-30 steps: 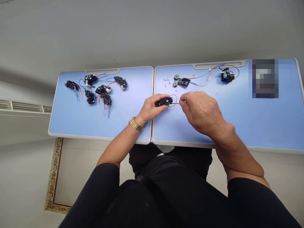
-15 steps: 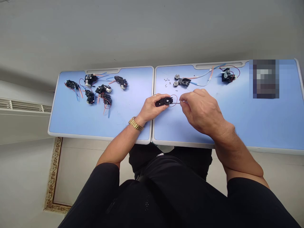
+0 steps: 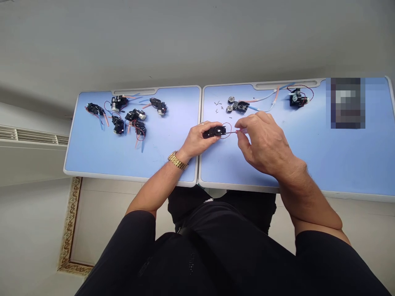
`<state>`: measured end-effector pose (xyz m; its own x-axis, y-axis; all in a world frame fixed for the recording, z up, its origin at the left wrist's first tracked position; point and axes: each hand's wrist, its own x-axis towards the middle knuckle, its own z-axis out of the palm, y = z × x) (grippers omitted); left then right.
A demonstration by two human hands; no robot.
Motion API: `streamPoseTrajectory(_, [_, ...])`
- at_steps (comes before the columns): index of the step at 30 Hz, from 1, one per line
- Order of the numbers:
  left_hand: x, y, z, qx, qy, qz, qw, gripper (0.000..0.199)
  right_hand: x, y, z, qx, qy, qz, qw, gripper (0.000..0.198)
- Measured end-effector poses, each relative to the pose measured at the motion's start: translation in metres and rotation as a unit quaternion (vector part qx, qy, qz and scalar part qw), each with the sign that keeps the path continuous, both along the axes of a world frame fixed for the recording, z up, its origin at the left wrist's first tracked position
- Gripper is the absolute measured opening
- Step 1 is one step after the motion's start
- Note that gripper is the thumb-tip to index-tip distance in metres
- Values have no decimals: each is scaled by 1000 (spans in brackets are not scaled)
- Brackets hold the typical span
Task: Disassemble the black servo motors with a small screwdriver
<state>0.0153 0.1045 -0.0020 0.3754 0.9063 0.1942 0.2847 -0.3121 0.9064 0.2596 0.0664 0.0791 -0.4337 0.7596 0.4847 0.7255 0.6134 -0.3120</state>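
My left hand [image 3: 200, 139] is closed around a small black motor assembly [image 3: 217, 130] with a round fitting on top and a thin red wire looping off its far side. In my right hand [image 3: 265, 142] is a screwdriver [image 3: 232, 132]; a bit of its pinkish clear handle shows between finger and thumb. Its thin shaft points left and meets the right end of the assembly. Whether the tip sits in a screw is too small to make out. Beyond my hands, several small screws [image 3: 217, 107] lie beside a black part with two round metal discs [image 3: 240, 107].
Several black motor assemblies [image 3: 135, 115] with blue and orange tubes lie on the left table [image 3: 101, 158]. Another assembly [image 3: 298, 98] is at the back of the right table [image 3: 327, 164], near a blurred-out dark rectangle [image 3: 347, 102]. A seam divides the tables.
My right hand's fingers have loosened and shifted slightly, so the screwdriver's pinkish handle now shows. My left hand keeps its hold on the motor assembly. The whole view has shifted a little.
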Motion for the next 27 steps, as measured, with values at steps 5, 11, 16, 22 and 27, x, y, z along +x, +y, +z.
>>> streamPoseTrajectory(5, [1, 0, -1, 4, -9, -6, 1000, 37, 1, 1, -3, 17, -12, -38, 999, 13])
streamPoseTrajectory(11, [0, 0, 0, 1, 2, -1, 1000, 36, 1, 0, 2, 11, -10, 0, 1000, 18])
streamPoseTrajectory(16, [0, -1, 1, -1, -3, -2, 1000, 36, 0, -1, 2, 10, -13, -7, 1000, 14])
streamPoseTrajectory(22, [1, 0, 0, -2, -2, 1, 1000, 37, 1, 0, 0, -6, -31, -30, 999, 19])
streamPoseTrajectory(27, [0, 0, 0, 1, -6, -2, 1000, 36, 1, -1, 2, -4, -9, -3, 1000, 22])
